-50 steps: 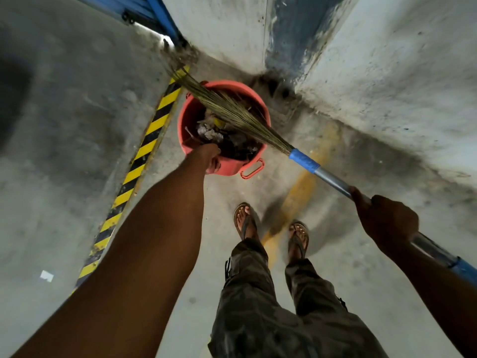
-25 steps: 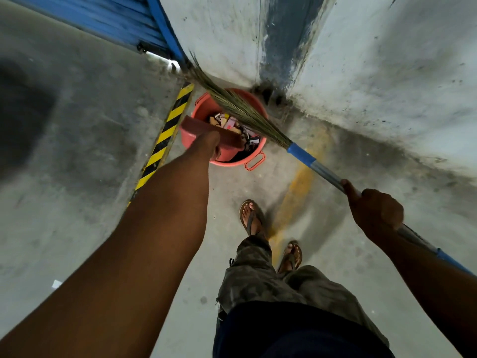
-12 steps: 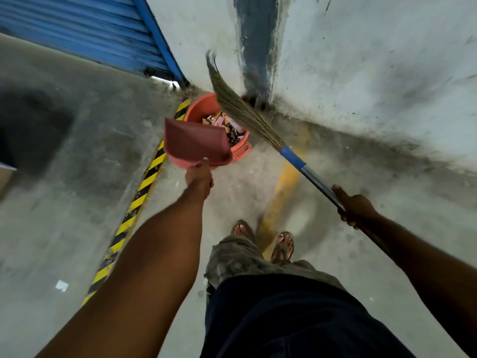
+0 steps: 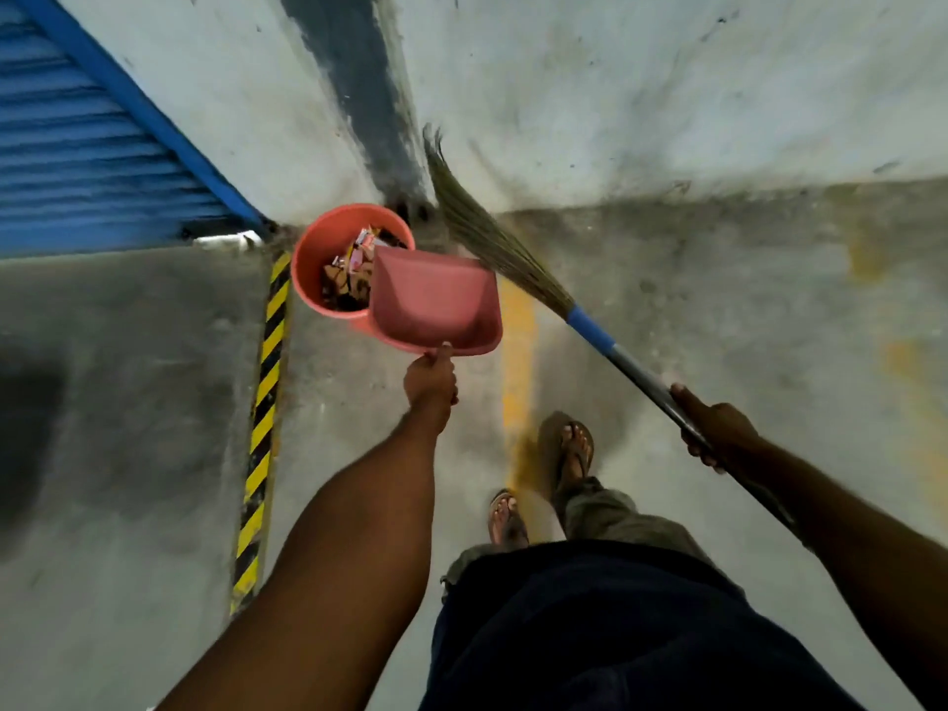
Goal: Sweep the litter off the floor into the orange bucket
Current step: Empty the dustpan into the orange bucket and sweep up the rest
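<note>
Holding the shallow pink plastic dustpan over the near rim of the round orange plastic bucket, I have the left hand with its fingers closed on the pan's handle. The pan's mouth faces the bucket, I judge for tipping. The bucket stands on the concrete floor in the wall corner, just beside a yellow-and-black striped strip, with wrappers and scraps of litter inside. The right hand grips the metal shaft of the grass-bristle broom, whose bristles are raised toward the wall — probably clear of the pour. The pan hides part of the bucket's rim, its handle is buried in the hand, and blur leaves me unsure whether the pan is bare.
</note>
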